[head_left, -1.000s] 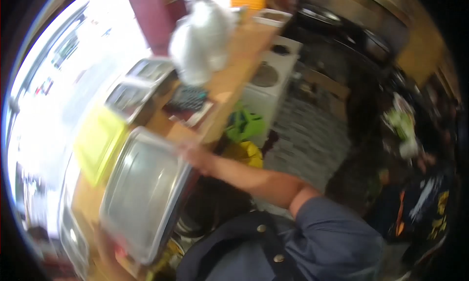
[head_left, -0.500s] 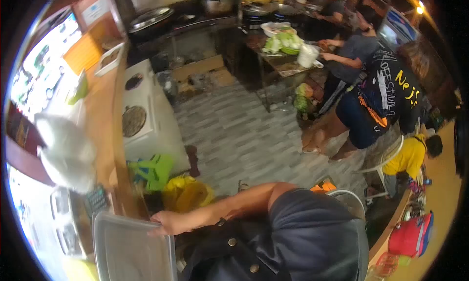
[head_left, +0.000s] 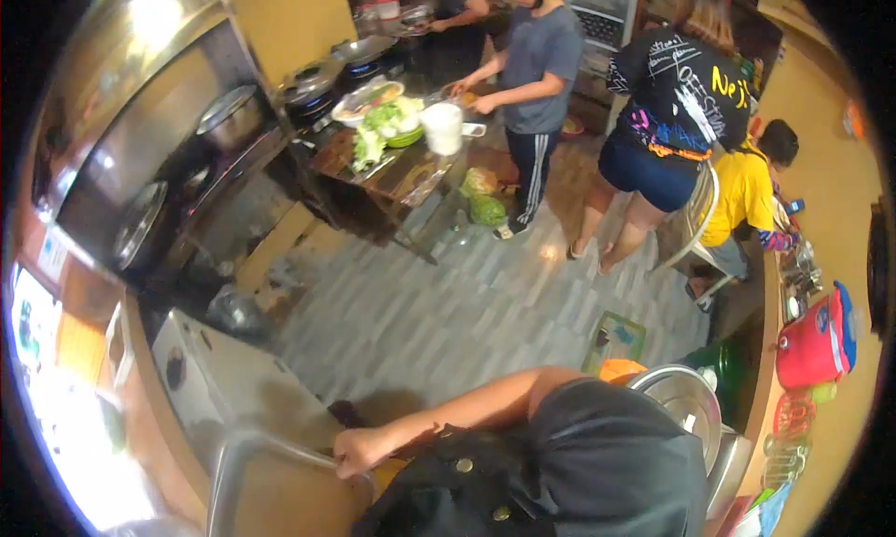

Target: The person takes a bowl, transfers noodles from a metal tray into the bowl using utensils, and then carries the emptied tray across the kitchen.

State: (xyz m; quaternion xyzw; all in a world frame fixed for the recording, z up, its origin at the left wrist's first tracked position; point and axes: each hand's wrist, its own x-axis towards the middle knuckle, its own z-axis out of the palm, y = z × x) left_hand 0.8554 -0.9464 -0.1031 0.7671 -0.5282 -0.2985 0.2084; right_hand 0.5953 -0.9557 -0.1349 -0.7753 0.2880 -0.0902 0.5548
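Note:
My right hand (head_left: 362,451) reaches across my body, its fingers closed on the near rim of a translucent plastic tub (head_left: 225,476). The tub is at the lower left, and its bottom is cut off by the frame edge. My left hand is out of view. Just past the tub stands a white stove top unit (head_left: 233,374), below the wooden counter (head_left: 163,411).
A worktable (head_left: 350,159) holds leafy greens (head_left: 383,126) and a white pail (head_left: 442,129). People (head_left: 541,66) stand by it and near a white chair (head_left: 695,220). Behind my right side are a round metal lid (head_left: 677,402) and a red cooler bag (head_left: 814,341).
The view has swung to the right, bringing the worktable and people nearer the middle. My right hand still grips the tub, which has come along with me.

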